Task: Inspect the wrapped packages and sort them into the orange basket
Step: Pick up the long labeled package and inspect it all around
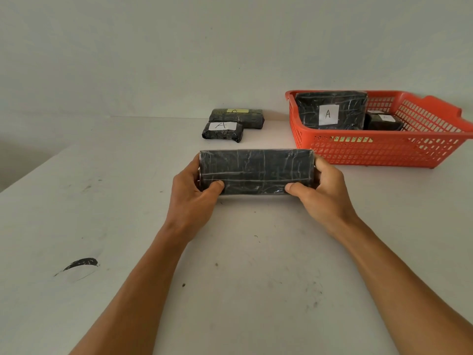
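The step in hand looks like inspection: a long black plastic-wrapped package [256,171] is held near the middle of the white surface [128,226], the left hand [190,193] gripping its left end and the right hand [321,190] its right end, thumbs pressed on the near face. No label shows on the side facing the camera, so the next move probably calls for turning the package over to find its mark, then carrying it right to the orange plastic mesh basket [384,149].

That basket sits at the far right edge of the surface. In it a large black wrapped package with a white "A" label [330,111] leans against the far left wall, with a smaller dark wrapped package [382,123] beside it.

At the far edge, two more black wrapped packages with "A" labels [231,125] lie touching, not yet sorted.
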`<state>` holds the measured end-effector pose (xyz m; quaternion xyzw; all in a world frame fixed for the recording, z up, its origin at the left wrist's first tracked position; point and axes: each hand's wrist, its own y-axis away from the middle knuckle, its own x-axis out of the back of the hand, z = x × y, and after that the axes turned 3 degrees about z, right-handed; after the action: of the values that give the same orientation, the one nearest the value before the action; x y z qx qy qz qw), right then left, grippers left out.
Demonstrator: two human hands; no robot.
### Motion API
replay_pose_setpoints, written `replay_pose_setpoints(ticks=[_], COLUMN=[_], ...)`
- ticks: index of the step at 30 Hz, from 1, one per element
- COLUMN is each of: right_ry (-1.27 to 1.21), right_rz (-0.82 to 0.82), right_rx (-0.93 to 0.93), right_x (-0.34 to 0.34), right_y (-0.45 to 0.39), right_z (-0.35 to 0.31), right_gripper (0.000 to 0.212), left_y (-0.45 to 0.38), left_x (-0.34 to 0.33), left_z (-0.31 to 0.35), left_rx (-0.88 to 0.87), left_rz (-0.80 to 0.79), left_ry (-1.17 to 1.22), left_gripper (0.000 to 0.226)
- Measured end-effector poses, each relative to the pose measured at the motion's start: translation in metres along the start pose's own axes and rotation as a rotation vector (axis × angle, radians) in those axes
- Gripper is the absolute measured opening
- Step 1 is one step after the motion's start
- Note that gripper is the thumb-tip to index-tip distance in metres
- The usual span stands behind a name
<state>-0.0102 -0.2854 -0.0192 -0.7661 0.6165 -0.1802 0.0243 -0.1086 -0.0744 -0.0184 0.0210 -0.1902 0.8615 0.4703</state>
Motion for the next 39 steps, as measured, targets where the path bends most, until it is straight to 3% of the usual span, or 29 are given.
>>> replay_pose_setpoints(ticks=[6, 11, 15, 23, 32, 35, 39], right_ry=[0.006, -0.022, -0.079, -0.120, -0.393, -0.463, -0.474], right_rz=[0.017, 0.023, -0.012, -0.060, -0.002, 0.028, 0.083], right_rx=[0.007, 0.027, 0.038, 0.073, -0.023, 0.013, 0.107], right_x=[-0.003, -0.004, -0.001, 0.003, 0.007, 0.011, 0.012], right_y=[0.003, 0.004, 0.002, 0.001, 0.000, 0.002, 0.009], right_z=[0.000, 0.000, -0.003, -0.003, -0.013, -0.024, -0.037], right_gripper=[0.044, 0.045, 0.034, 0.046, 0.055, 0.049, 0.044], left_y=[0.001, 0.003, 0.003, 0.001, 0.001, 0.001, 0.003], left_x=[-0.003, -0.007, -0.006, -0.003, -0.006, -0.006, -0.010], left_z=[0.000, 0.003, 0.003, 0.001, 0.003, 0.003, 0.002], left_rx=[0.005, 0.020, 0.022, 0.041, 0.054, 0.018, -0.021], left_rz=[0.000, 0.024, 0.050, 0.076, 0.109, 0.137, 0.136], left_ry=[-0.021, -0.112, -0.101, -0.037, 0.031, 0.014, -0.068], left_gripper=[0.041, 0.060, 0.059, 0.055, 0.054, 0.061, 0.089])
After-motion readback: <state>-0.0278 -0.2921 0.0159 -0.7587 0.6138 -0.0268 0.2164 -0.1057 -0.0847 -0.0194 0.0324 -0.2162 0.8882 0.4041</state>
